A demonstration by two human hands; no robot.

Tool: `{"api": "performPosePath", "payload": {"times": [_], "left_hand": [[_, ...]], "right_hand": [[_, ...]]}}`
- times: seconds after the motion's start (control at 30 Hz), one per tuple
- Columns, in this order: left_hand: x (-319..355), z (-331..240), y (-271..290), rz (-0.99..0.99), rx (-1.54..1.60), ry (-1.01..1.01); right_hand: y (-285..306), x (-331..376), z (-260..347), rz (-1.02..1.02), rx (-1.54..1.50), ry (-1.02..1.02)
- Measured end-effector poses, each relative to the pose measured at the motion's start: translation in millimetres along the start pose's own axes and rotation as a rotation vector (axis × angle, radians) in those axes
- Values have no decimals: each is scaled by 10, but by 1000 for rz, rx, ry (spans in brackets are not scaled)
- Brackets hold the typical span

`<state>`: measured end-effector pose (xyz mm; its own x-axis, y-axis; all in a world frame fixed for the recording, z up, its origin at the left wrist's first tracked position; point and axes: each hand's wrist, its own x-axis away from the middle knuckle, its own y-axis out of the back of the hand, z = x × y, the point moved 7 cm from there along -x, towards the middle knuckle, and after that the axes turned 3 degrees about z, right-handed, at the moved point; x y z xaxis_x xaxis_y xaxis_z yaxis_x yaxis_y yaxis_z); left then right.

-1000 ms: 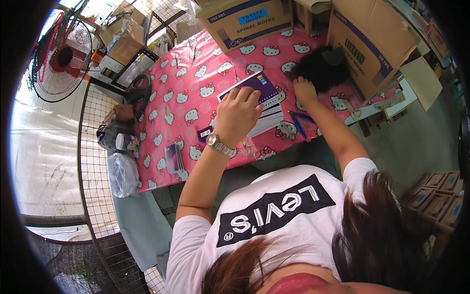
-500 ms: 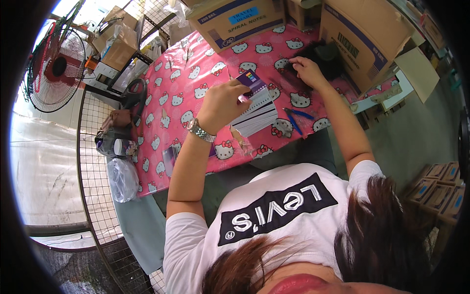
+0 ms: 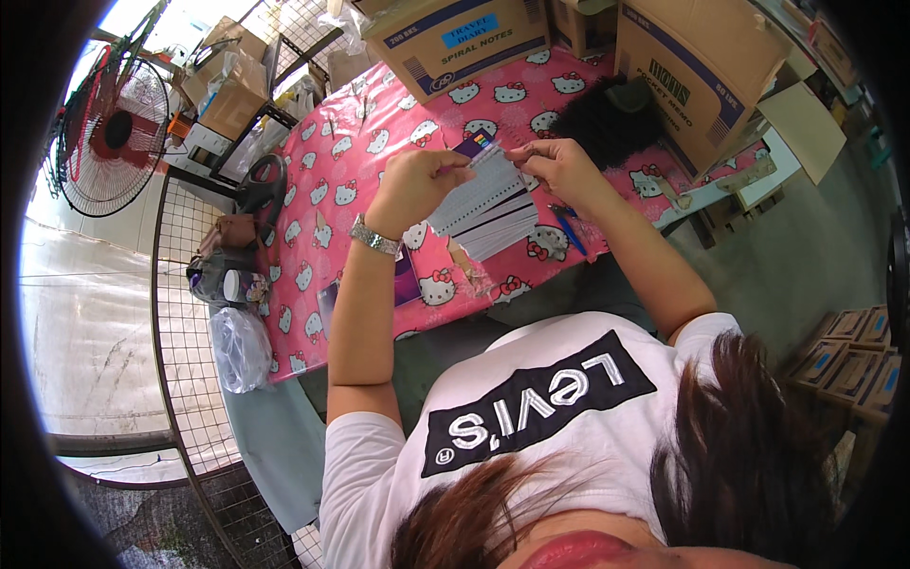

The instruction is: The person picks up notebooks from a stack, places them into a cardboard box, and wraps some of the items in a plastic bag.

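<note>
At nine o'clock a fan (image 3: 112,133) is standing beside the wire fence (image 3: 185,313), with black scissors (image 3: 265,185) lying at the near edge of the pink table (image 3: 332,180). Toward the middle, the left hand (image 3: 417,185) is pinching one end of a small white strip (image 3: 485,156), fingers closed on it, a watch (image 3: 374,237) on the wrist. The strip is being held just above a stack of white sheets (image 3: 488,213) at twelve o'clock from the person. The right hand (image 3: 559,166) is gripping the strip's other end. It looks like the strip is being pulled apart or peeled; the next move calls for a steady, even pull. At one o'clock a blue pen (image 3: 567,230) is lying, and cardboard boxes (image 3: 720,66) are standing beyond.
</note>
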<state>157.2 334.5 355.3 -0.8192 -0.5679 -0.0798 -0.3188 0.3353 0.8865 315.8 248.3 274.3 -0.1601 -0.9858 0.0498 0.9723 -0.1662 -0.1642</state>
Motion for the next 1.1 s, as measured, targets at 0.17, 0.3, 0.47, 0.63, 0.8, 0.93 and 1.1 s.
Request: {"api": "performPosePath", "payload": {"times": [0.17,0.3,0.47,0.63,0.8,0.93,1.1], "left_hand": [[7,-105,-12,-27,-84,-73],[56,-197,47,-236,-107,-183],[22,-186,-25,-187,-275,-290],[20,-220,-107,-78,-322,-165],[-7,-220,-131,-90,-329,-179],[-16,-218,-113,-96,-323,-160],[-10,-188,-100,-104,-320,-134]], "right_hand": [[27,20,51,-113,379,278],[-41,24,179,-100,503,336],[-183,47,278,-36,553,387],[-94,24,283,-135,451,242],[47,26,155,-175,539,301],[32,12,33,-113,403,231],[-92,91,269,-122,561,373]]}}
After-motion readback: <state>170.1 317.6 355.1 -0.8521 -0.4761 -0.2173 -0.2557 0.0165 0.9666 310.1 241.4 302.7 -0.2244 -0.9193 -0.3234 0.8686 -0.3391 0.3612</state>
